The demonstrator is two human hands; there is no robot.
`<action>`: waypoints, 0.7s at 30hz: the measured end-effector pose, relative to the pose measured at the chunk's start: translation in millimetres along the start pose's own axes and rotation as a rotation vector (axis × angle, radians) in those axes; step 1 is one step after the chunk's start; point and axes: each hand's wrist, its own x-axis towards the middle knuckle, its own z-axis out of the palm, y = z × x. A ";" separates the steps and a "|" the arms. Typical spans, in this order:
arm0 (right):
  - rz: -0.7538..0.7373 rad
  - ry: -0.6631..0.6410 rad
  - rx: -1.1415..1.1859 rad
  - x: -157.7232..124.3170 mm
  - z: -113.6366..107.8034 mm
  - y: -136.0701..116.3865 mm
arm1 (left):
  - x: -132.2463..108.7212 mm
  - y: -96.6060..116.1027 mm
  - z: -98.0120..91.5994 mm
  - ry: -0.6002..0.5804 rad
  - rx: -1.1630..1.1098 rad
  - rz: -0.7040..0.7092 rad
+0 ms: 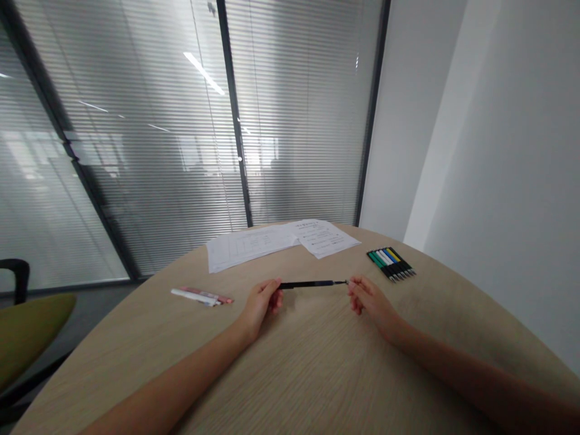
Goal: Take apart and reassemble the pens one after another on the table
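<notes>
A dark pen (312, 284) is held nearly level above the table, stretched between both hands. My left hand (266, 297) is closed round its left end. At the other end the barrel gives way to a thin dark section, and the fingertips of my right hand (365, 297) pinch closed at its small shiny tip (347, 282). Whether that tip is joined to the pen or a separate piece is too small to tell. Left of my left hand lie a white pen (194, 296) and a reddish one (225, 298).
Several pens with coloured barrels (390, 264) lie side by side at the right of the round wooden table (308, 374). Printed paper sheets (254, 246) overlap near the far edge. A green chair (31, 323) stands at the left, and blinds (308, 121) cover the glass wall behind.
</notes>
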 end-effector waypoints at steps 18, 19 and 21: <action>0.011 0.074 0.015 -2.2 -2.5 -7.4 | 3.2 -0.1 -3.1 0.107 -0.027 0.009; 0.014 0.060 0.000 -2.6 -2.4 -8.7 | 2.7 0.3 -2.8 0.105 -0.022 0.009; 0.019 0.023 -0.020 -3.4 -2.0 -11.1 | 1.6 0.9 -2.2 0.101 -0.014 0.008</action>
